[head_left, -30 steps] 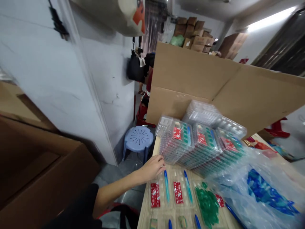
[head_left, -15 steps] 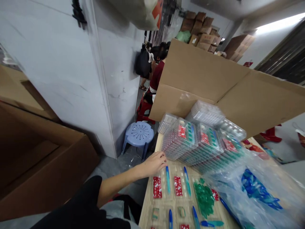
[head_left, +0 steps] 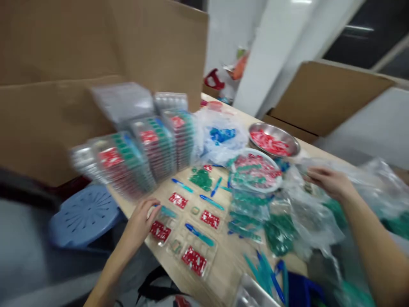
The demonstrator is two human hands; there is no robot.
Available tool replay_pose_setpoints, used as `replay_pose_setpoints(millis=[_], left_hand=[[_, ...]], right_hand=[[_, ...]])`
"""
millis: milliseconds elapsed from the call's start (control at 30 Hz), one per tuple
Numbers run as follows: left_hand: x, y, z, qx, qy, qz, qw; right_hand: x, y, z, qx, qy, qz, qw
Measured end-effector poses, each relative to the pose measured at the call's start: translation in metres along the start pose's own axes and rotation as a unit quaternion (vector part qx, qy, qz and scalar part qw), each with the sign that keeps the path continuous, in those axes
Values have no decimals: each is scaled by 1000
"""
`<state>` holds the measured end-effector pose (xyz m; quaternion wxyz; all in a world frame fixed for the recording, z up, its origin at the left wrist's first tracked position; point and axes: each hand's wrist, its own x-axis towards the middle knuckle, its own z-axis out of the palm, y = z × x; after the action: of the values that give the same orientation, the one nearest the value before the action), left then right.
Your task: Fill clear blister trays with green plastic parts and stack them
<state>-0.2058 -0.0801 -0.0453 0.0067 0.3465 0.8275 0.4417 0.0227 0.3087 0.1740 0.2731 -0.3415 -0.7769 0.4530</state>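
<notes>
My left hand is at the table's left edge, its curled fingers over a clear tray that has a red patterned packet and a blue-green pen. What its fingertips hold, if anything, is too small to name. At the right, my right hand reaches over a clear plastic bag, fingers pressed together and blurred; their contents cannot be made out. Between the hands lie more trays with red packets and pens, a pile of green pieces and green strips in clear bags.
Stacks of filled clear trays stand at the back left before a large cardboard sheet. A white bowl and a metal bowl sit at the back. A blue stool is left of the table.
The view has swung right, bringing the bowls, bags and my right hand into sight. My left hand now reaches over a tray rather than beside the stacks.
</notes>
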Motion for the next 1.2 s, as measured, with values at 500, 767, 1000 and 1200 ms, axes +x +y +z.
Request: replay_pose_setpoints(millis=[500,767,1000,1200], left_hand=[[14,199,31,-460,-97,13,882],[14,201,31,-436,-64,42,897],[15,190,42,-388,-56,41,919],[26,151,54,-400,-109,-167,894]], right_hand=[[-121,-28,127,375,-155,128,905],[-129,-26,120,297,-158,44,941],[-114,-20,101,52,-118,-149,980],[-5,15,2,-403,113,5,908]])
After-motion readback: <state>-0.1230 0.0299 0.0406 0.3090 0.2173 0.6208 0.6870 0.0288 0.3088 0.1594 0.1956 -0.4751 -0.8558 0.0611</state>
